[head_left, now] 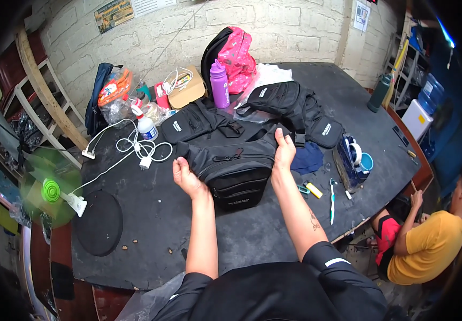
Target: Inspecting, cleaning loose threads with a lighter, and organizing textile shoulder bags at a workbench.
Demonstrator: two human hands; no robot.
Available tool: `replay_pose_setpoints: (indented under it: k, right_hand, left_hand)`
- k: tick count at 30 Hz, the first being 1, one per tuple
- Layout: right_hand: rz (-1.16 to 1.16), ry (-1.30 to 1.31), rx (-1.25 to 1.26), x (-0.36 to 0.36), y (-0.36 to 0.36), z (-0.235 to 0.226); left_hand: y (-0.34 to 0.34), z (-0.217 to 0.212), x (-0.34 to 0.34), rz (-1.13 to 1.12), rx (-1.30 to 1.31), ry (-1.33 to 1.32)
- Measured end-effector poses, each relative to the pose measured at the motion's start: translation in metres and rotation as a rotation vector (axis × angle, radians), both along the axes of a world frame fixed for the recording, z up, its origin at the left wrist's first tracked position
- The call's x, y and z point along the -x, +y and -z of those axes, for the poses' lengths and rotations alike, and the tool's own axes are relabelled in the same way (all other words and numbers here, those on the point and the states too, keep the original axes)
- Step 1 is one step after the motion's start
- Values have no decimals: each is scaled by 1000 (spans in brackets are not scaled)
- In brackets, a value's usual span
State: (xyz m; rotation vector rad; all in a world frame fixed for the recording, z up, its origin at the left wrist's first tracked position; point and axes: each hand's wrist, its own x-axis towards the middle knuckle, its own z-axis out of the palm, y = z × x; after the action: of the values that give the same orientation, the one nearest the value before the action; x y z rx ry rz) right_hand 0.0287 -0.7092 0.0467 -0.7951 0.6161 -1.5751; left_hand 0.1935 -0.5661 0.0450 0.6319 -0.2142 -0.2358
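A black waist bag (239, 179) with zipped pockets is held up in front of me above the dark table. My left hand (189, 179) grips its left side strap wing, and my right hand (283, 151) grips the right one, thumb on top. The bag's front panel faces me and its main zipper lies across the top. Just beyond it sit more black bags: one (185, 122) to the left, one (279, 99) at the back, and a smaller pouch (325, 132) to the right.
A white cable (137, 147), spray bottle (146, 127), purple bottle (220, 85) and pink backpack (239, 59) stand behind. On the right lie a toothbrush (332, 200), yellow lighter (313, 190) and dark tool case (346, 166). A green fan (51, 190) spins left. A person in yellow (429, 246) sits at right.
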Motion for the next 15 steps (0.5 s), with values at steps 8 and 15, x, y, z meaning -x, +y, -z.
replay_pose_setpoints:
  k: [8,15]
  right_hand:
    - [-511,-299,2,10,-28,-6]
    - [-334,-140,-38,9,-49,-2]
  left_hand:
    - [-11,-13,-27,449,-24,46]
    - [-28,11,-79,1096,309,267]
